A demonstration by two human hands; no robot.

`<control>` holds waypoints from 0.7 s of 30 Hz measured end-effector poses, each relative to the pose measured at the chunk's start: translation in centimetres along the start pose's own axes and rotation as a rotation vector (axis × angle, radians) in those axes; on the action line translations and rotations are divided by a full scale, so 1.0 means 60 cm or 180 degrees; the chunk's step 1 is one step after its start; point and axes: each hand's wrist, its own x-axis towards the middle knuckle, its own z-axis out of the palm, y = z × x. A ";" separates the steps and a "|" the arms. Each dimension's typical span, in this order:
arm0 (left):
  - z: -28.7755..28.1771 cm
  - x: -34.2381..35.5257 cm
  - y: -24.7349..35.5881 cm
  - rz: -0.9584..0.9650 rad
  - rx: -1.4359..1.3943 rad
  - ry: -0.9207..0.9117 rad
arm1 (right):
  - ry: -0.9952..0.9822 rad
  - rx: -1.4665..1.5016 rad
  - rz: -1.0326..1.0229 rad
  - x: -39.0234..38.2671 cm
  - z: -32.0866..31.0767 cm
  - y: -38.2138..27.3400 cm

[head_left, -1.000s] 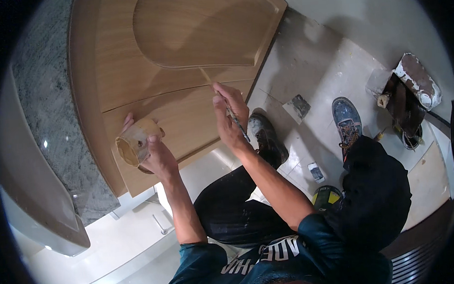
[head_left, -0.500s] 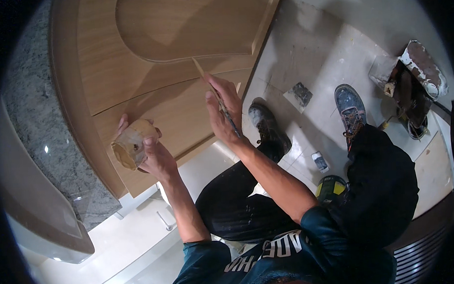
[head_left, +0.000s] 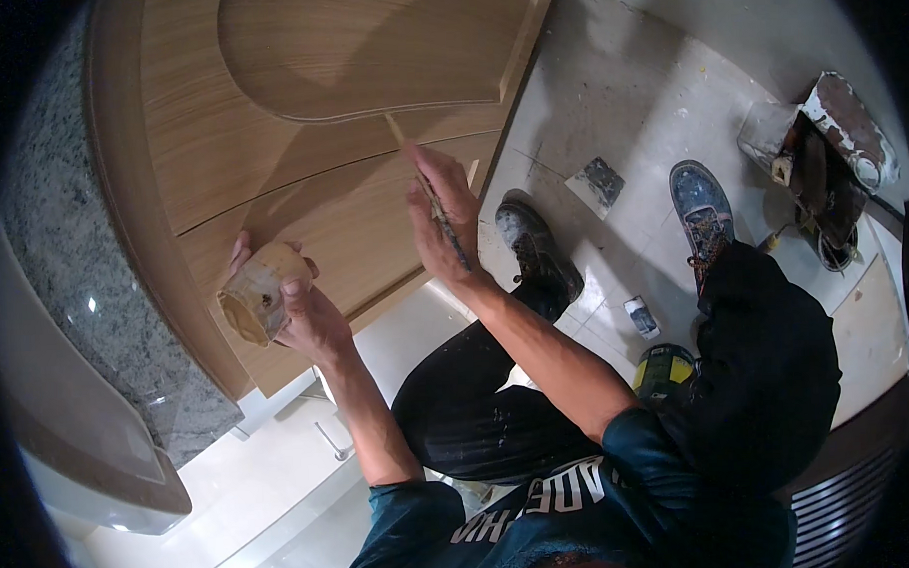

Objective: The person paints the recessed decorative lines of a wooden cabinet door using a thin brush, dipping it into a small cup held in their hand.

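Observation:
My left hand (head_left: pixel 318 324) is closed round a tilted, translucent cup (head_left: pixel 259 294) smeared with tan paint. The cup is in front of the lower part of a wooden cabinet (head_left: pixel 317 204). In my right hand (head_left: pixel 447 204) is a slim paintbrush (head_left: pixel 434 197) with a paint-marked handle, held between thumb and fingers. The brush's pale tip is at the curved groove along the lower edge of the cabinet's raised panel (head_left: pixel 376 56). Whether the bristles touch the wood I cannot tell.
A grey stone countertop (head_left: pixel 83 267) runs along the left, beside a white basin (head_left: pixel 89 427). On the tiled floor lie a small white-and-dark container (head_left: pixel 640 318) and a green-and-yellow can (head_left: pixel 663 369) by my leg. Paint-stained trays and tools (head_left: pixel 821 171) are at the right.
The brush tip stays at the panel groove, with the right hand shifted very slightly. The cup in my left hand is nearly in the same place. The view has moved a little.

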 end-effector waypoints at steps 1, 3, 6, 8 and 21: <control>0.000 -0.001 0.000 0.0010 -0.0009 -0.0019 | 0.0003 -0.0004 -0.0023 0.000 0.002 0.000; -0.004 0.000 -0.003 0.0001 -0.0034 -0.0053 | -0.0055 0.0026 -0.0008 -0.003 0.003 -0.003; -0.008 -0.001 -0.004 0.0003 -0.0057 -0.0012 | -0.0077 0.0055 -0.0049 -0.004 0.002 -0.010; -0.006 -0.001 -0.004 0.0009 -0.0058 -0.0007 | -0.0031 0.0010 -0.0074 -0.004 -0.004 -0.006; -0.009 -0.001 -0.005 0.0027 0.0040 -0.0042 | -0.0221 0.0026 -0.0091 0.001 -0.008 -0.019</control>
